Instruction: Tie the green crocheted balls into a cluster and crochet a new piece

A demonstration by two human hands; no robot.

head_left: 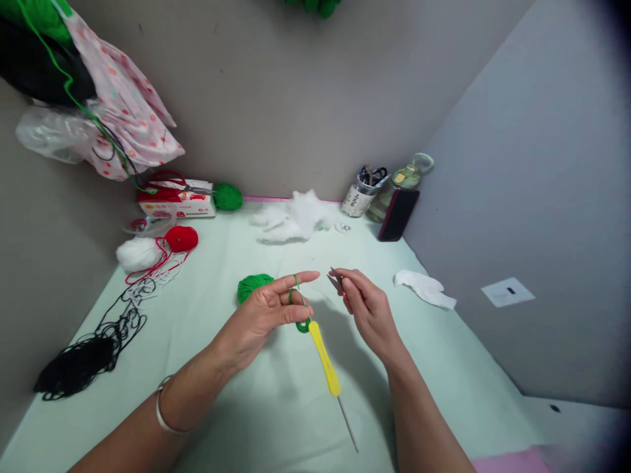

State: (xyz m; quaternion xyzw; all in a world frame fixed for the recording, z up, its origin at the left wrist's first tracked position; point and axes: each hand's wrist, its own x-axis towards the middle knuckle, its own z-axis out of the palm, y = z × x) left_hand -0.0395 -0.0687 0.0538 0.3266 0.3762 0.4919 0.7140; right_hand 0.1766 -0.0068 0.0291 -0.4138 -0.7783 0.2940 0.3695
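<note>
My left hand is closed in a pinch, with green yarn looped over its outstretched index finger. It holds a small green crocheted ring and the upper end of a yellow-handled crochet hook, which slants down toward me over the pale green table. A green yarn ball lies just behind this hand. My right hand is a little to the right, its fingers pinched on a thin grey needle-like thing that I cannot make out for sure. The two hands do not touch.
A red yarn ball, white stuffing and tangled black yarn lie at the left. At the back stand a tissue box, another green ball, more stuffing, a jar of scissors, a bottle and a phone. White cloth lies at the right.
</note>
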